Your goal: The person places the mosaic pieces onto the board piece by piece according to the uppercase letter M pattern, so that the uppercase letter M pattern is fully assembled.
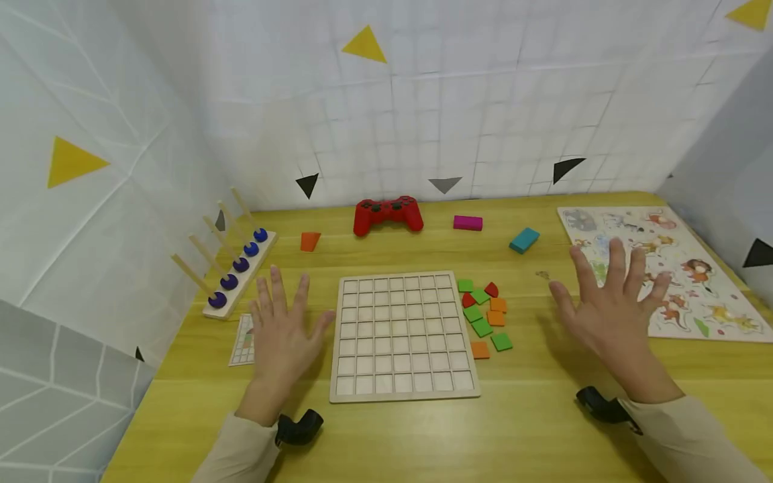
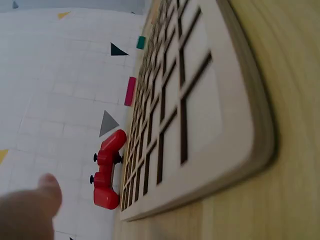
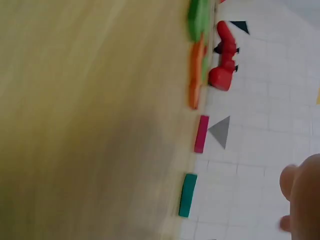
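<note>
A pale wooden grid board [image 1: 401, 334] with empty square cells lies in the middle of the yellow table [image 1: 531, 429]. My left hand [image 1: 282, 329] hovers just left of it with fingers spread, holding nothing. My right hand [image 1: 610, 308] is also spread open to the right of the board, between a cluster of green, orange and red tiles [image 1: 486, 314] and an animal puzzle board [image 1: 667, 268]. In the left wrist view the grid board [image 2: 200, 100] fills the frame and a fingertip [image 2: 30, 212] shows at lower left. The right wrist view shows the tiles [image 3: 197, 60] edge-on.
A red game controller [image 1: 387, 213], an orange block [image 1: 310, 241], a magenta block [image 1: 468, 222] and a teal block [image 1: 523, 239] lie along the back. A peg rack with blue rings [image 1: 232, 278] stands at left, a small grid card [image 1: 244, 341] beside it. White walls enclose the table.
</note>
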Demonstrator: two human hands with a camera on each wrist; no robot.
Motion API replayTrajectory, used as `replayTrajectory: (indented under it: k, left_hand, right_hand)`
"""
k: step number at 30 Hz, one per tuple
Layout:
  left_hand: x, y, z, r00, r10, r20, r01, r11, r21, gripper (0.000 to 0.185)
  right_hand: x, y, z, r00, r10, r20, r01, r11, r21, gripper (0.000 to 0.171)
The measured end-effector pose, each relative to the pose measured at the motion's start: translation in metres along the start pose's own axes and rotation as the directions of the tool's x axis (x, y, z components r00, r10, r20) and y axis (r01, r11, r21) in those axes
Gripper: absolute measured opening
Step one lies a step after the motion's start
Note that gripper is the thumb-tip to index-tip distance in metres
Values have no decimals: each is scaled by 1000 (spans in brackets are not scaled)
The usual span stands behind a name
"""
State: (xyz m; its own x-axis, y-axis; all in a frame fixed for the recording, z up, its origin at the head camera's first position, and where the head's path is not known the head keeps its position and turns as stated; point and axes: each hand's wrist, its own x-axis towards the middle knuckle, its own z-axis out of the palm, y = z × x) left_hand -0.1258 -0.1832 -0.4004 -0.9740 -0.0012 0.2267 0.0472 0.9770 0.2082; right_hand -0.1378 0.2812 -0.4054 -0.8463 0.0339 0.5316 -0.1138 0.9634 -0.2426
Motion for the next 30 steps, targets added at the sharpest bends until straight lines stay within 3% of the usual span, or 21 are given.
replayTrajectory:
  k: [1,2,4,8,11,14,18,23,30]
  left_hand:
    - [0,0,1,1000,18,11,-17,997,-80,79]
    - [1,0,2,999,41,23,-36,986,-163,77]
    - [1,-2,4,996,85,33,-71,953,-295,72]
    - [1,-7,5,984,171,51,-135,898,-419,61]
    - [1,-13,7,966,232,114,-163,889,-428,61]
    - [2,-17,10,937,288,197,-182,885,-428,63]
    - [3,-21,15,905,351,239,-228,877,-423,65]
    - [5,-23,20,892,380,247,-252,869,-426,65]
    - [7,-19,23,879,405,253,-266,856,-444,65]
  right_hand:
    - [1,0,-2,992,52,117,-54,998,15,69]
    - [1,-1,-5,963,105,250,-112,994,16,72]
    - [4,-1,-7,911,125,393,-158,986,52,72]
    - [7,-3,-3,841,38,540,-163,969,184,63]
    - [8,-6,3,818,-33,574,-148,953,265,55]
    - [13,-11,9,819,-96,566,-93,951,296,49]
    - [26,-19,20,833,-180,524,13,952,306,43]
    - [44,-28,34,825,-218,521,67,954,293,43]
    - [47,-31,48,854,-258,452,106,936,336,20]
